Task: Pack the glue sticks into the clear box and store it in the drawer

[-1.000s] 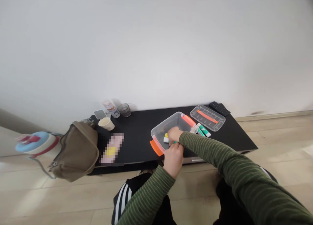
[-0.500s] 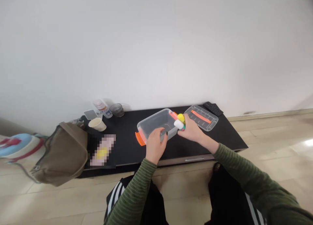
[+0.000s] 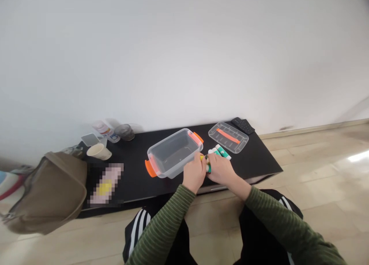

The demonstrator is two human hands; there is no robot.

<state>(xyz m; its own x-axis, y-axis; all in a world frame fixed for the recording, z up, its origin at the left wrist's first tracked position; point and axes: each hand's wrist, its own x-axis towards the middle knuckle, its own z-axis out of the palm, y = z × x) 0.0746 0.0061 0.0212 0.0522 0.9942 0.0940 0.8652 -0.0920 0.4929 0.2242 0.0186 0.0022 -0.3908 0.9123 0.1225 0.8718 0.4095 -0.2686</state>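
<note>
My left hand [image 3: 193, 173] and my right hand [image 3: 220, 169] meet in front of the open plastic box [image 3: 173, 171], both with closed fingers. Between them a bit of yellow [image 3: 202, 157] and a small green-and-white tube end [image 3: 208, 168] show; the fingers hide the rest. Just beyond my right knuckles, small green-and-white tubes [image 3: 223, 152] lie on the black cabinet top [image 3: 250, 153]. The clear box has orange latches and appears to hold nothing. Its clear lid [image 3: 235, 145], with an orange handle, lies flat to the right.
A black keyboard-like object [image 3: 245, 126] lies behind the lid by the wall. Toward the left stand a paper cup [image 3: 99, 151], a white bottle [image 3: 106, 131] and a dark glass [image 3: 125, 132]. A brown bag [image 3: 54, 192] covers the left end.
My left hand has left the box and come to my right hand, which moved down toward me. Green-and-white tubes now lie on the cabinet beside it. The view has shifted slightly.
</note>
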